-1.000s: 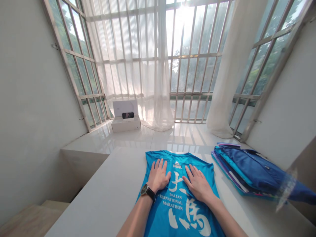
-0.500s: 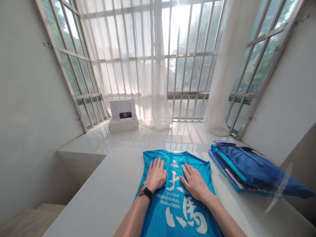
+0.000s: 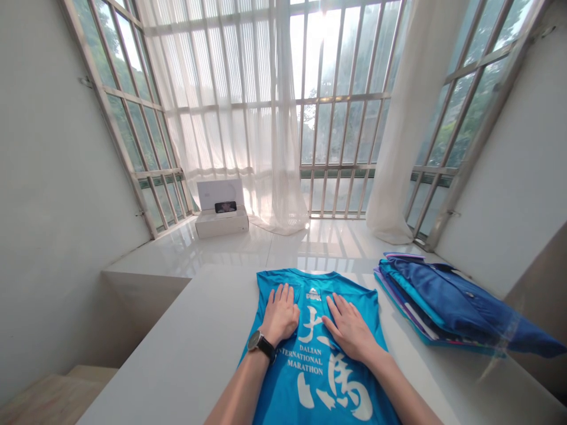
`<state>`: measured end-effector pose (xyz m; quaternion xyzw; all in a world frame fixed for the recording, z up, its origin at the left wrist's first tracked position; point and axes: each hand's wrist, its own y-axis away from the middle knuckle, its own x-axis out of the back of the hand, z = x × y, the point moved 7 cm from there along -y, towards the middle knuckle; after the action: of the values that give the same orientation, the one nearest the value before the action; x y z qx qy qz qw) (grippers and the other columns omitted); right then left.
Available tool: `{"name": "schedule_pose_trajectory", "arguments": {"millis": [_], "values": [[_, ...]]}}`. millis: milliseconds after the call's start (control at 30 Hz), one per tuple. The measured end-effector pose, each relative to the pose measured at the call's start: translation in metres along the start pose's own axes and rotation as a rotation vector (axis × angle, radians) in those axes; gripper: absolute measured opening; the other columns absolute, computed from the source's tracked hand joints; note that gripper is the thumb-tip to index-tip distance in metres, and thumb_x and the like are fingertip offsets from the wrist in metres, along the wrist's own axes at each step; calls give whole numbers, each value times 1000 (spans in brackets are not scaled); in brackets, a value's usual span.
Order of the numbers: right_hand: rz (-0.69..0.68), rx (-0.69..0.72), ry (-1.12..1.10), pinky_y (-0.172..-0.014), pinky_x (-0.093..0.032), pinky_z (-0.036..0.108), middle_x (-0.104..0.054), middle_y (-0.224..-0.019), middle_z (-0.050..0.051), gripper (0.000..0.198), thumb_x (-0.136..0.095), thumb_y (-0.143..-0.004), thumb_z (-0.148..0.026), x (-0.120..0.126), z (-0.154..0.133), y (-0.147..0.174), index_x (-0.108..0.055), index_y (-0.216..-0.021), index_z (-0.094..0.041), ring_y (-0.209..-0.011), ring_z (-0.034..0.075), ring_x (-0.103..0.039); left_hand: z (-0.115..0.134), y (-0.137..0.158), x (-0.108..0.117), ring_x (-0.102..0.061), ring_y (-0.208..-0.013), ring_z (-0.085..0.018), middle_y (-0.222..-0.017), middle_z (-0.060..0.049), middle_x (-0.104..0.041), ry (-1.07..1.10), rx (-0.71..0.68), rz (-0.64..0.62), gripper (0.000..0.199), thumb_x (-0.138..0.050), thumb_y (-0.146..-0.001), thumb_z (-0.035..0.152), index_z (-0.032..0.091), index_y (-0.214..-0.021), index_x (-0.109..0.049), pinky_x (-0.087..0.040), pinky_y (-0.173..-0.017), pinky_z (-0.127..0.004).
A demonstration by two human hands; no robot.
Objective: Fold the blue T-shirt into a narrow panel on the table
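A bright blue sleeveless shirt [image 3: 316,383] lies spread on the white table [image 3: 177,354], its neckline toward the window. White lettering on it reads "Dalian International Marathon", with large characters above and below. My left hand [image 3: 280,314], with a watch [image 3: 261,344] on the wrist, rests flat on the left upper part of the shirt. On the right upper part lies my right hand [image 3: 348,324], palm down with fingers stretched out. Neither hand grips the cloth. The shirt's lower end runs out of view between my forearms.
At the right stands a stack of folded clothes [image 3: 452,301], blue on top, one piece hanging over the table's edge. A white box [image 3: 221,224] with a phone [image 3: 225,206] leaning on it sits on the sill at the back left. Sheer curtains [image 3: 283,147] hang before barred windows.
Both hands stay in place on the shirt. The phone's screen appears lighter than before.
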<state>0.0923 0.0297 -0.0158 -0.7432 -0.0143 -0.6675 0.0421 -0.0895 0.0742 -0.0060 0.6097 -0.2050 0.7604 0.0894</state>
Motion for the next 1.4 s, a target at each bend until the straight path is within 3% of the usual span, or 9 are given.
{"name": "schedule_pose_trajectory", "arguments": {"millis": [333, 467, 600, 967, 1400], "values": [[-48, -9, 18, -123, -21, 49, -25, -164, 14, 69, -29, -100, -55, 3, -4, 1, -30, -155, -15, -152, 29, -22, -5, -1, -14, -26, -150, -32, -162, -15, -32, -15, 0, -22, 71, -28, -99, 64, 21, -155, -34, -22, -121, -55], [-17, -8, -16, -123, -22, 50, -28, -163, 14, 68, -30, -100, -56, 2, -1, 0, -34, -154, -16, -151, 29, -25, -5, -3, -7, -29, -149, -31, -161, -12, -36, -3, 5, -35, 60, -26, -103, 54, 25, -154, -36, -26, -119, -56], [36, 21, -91, -122, -26, 48, -35, -161, 12, 64, -27, -101, -54, 3, 3, -1, -39, -153, -19, -150, 26, -30, -4, -4, 2, -33, -148, -28, -159, -11, -40, 10, 8, -4, 54, -26, -104, 39, 21, -154, -38, -29, -119, -51], [-22, 30, -25, -123, -23, 50, -30, -163, 12, 63, -32, -100, -52, 5, -3, 1, -37, -153, -19, -151, 28, -27, -1, 2, -13, -30, -148, -31, -160, -12, -38, -51, -55, 34, 57, -30, -103, 45, 21, -154, -36, -25, -119, -55], [-36, 25, -23, -123, -22, 50, -28, -163, 13, 65, -30, -100, -55, 4, -2, -3, -33, -155, -19, -151, 28, -25, -3, 0, -10, -31, -148, -32, -159, -13, -38, -24, -33, 22, 59, -32, -103, 49, 20, -153, -38, -25, -119, -57]]}}
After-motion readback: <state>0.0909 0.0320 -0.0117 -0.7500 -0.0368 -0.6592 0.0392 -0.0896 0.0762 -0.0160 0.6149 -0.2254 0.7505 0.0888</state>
